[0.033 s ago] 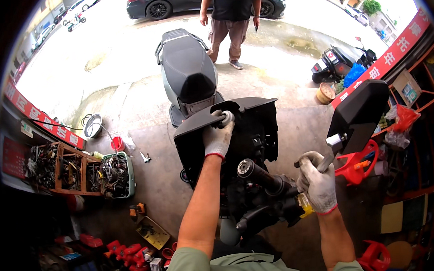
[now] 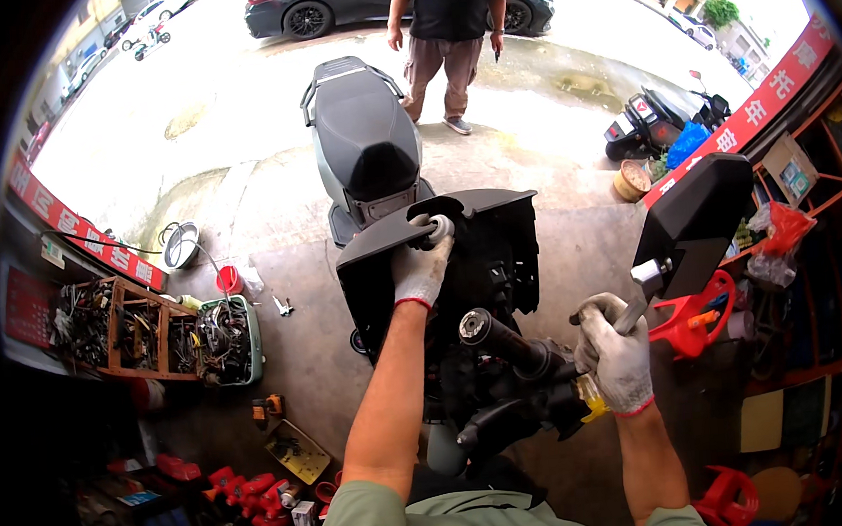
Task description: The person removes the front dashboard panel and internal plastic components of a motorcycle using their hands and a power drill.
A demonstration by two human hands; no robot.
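My left hand (image 2: 421, 271), in a white work glove with a red cuff, is closed on the upper edge of a black plastic panel (image 2: 374, 244) at the front of the scooter. My right hand (image 2: 620, 357), gloved the same way, is wrapped round the grey stem (image 2: 631, 316) of a black rear-view mirror (image 2: 693, 213). Below and left of it lies the handlebar, with a grip (image 2: 488, 328) pointing up and left and a yellow piece (image 2: 591, 399) near my right wrist. Behind the panel stretches the scooter's black seat (image 2: 364, 122). My fingertips are partly hidden.
A person (image 2: 451, 39) stands beyond the scooter, before a parked dark car (image 2: 280, 6). At left are a wooden tool rack (image 2: 141, 328), a green-rimmed bin (image 2: 252, 341) and a red bucket (image 2: 229, 280). Red stools (image 2: 699, 318) and shelves stand at right; a yellow tray (image 2: 298, 451) lies on the floor.
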